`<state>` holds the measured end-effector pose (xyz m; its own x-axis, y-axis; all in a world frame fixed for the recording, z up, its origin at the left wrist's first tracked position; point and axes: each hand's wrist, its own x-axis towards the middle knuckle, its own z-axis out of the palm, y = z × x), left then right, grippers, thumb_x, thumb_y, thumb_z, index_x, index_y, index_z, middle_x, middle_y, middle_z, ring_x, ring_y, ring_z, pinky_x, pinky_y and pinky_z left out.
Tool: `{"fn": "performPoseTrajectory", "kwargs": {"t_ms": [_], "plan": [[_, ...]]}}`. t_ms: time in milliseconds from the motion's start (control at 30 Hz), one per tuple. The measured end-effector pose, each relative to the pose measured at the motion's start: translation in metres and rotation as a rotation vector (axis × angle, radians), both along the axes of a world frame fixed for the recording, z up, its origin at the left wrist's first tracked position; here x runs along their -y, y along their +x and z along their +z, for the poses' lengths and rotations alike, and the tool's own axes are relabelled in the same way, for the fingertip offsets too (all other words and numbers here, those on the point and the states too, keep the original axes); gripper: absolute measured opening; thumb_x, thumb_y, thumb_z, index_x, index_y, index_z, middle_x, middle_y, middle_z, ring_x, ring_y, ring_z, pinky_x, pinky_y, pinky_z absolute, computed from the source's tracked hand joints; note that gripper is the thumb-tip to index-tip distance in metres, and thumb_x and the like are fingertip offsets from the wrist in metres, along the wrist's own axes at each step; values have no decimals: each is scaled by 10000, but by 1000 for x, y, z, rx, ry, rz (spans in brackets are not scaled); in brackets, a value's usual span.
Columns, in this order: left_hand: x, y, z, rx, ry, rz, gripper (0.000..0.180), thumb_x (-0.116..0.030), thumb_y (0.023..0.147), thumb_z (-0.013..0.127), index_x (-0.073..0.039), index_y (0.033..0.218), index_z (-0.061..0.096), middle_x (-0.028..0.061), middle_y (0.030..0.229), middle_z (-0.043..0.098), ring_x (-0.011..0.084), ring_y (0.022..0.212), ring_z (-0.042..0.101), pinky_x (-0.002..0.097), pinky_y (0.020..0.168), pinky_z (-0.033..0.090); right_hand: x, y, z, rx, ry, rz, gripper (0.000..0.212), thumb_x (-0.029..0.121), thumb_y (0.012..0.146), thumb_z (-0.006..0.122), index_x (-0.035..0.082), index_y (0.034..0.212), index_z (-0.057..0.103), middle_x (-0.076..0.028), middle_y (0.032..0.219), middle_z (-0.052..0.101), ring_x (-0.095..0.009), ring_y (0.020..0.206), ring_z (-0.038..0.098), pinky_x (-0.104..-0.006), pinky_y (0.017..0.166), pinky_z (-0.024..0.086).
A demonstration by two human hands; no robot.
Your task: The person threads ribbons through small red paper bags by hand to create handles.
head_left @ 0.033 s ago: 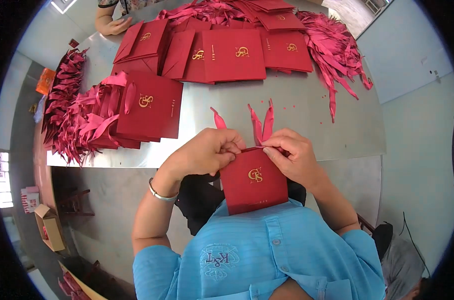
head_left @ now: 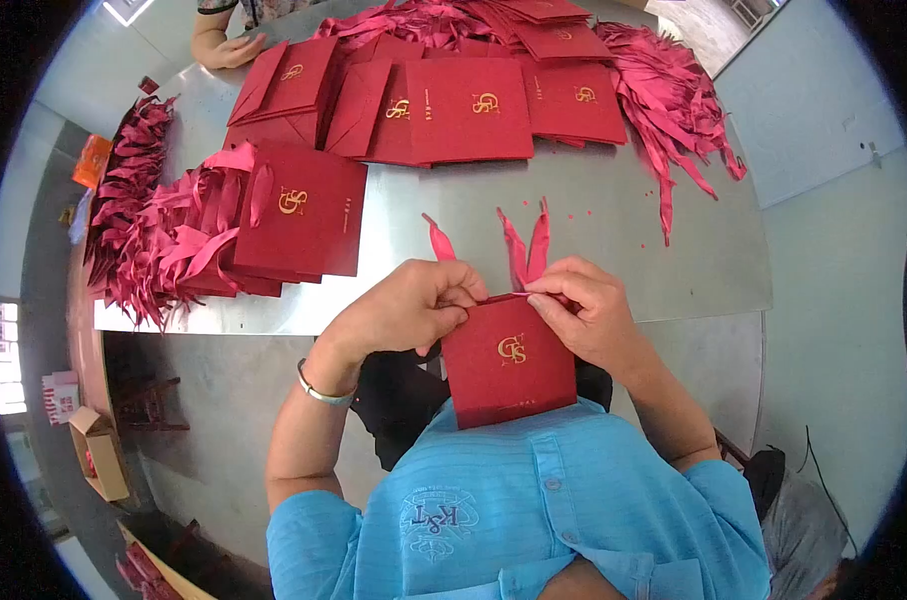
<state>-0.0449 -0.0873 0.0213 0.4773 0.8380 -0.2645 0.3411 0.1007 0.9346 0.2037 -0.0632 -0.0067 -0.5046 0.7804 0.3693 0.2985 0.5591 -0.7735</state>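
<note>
A small dark red paper gift bag (head_left: 509,385) with a gold emblem rests upright against my body, its top edge toward the table. With curled fingers, my left hand (head_left: 409,305) grips the bag's top left corner. A pink ribbon end (head_left: 440,240) sticks up beyond that hand. At the bag's top edge, toward the right, the thumb and forefinger of my right hand (head_left: 592,312) pinch a pink ribbon (head_left: 539,245). Two of its ends stand up past my fingertips. The inside of the bag is hidden, and so are some of my left fingertips.
Red bags with ribbon handles (head_left: 309,220) are stacked at the table's left. Flat red bags (head_left: 469,110) lie across the back. A heap of pink ribbons (head_left: 669,95) hangs loosely at the back right. Another person's hand (head_left: 236,50) rests at the far left of the metal table (head_left: 694,270).
</note>
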Motion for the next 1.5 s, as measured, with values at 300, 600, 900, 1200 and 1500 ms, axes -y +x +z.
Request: {"fn": "performPoseTrajectory", "kwargs": {"t_ms": [300,600,900,1200,1500], "plan": [[30,4,-27,491,-287,347,239,142,862,499,58,1081,551,137,950,680,52,461,498,175,394,382,-2,-4,0,-4,-62,-3,108,-40,798,699,-5,900,694,-76,853,635,-96,639,566,-219,546,447],[30,5,-30,528,-317,389,258,152,848,486,51,1080,538,105,896,647,31,436,428,177,361,313,7,-21,5,44,245,15,141,-7,770,737,22,901,693,-97,837,663,-220,721,637,-320,625,509],[26,-5,-28,585,-340,199,241,135,856,509,42,1075,549,20,776,579,10,450,400,167,378,292,5,-19,0,22,197,45,143,-13,757,747,23,881,687,-94,835,655,-201,686,614,-297,586,483],[15,-8,-28,324,-247,115,146,68,873,562,32,1006,611,12,732,592,39,476,448,205,432,339,3,-19,0,20,207,9,138,-25,756,746,15,873,685,-93,835,646,-179,656,592,-285,568,471],[10,-6,-31,371,-305,67,104,59,864,557,52,942,626,6,684,576,40,470,457,202,445,337,-2,-17,-1,37,62,24,124,-20,752,738,13,859,684,-91,806,653,-174,644,584,-278,563,459]]}}
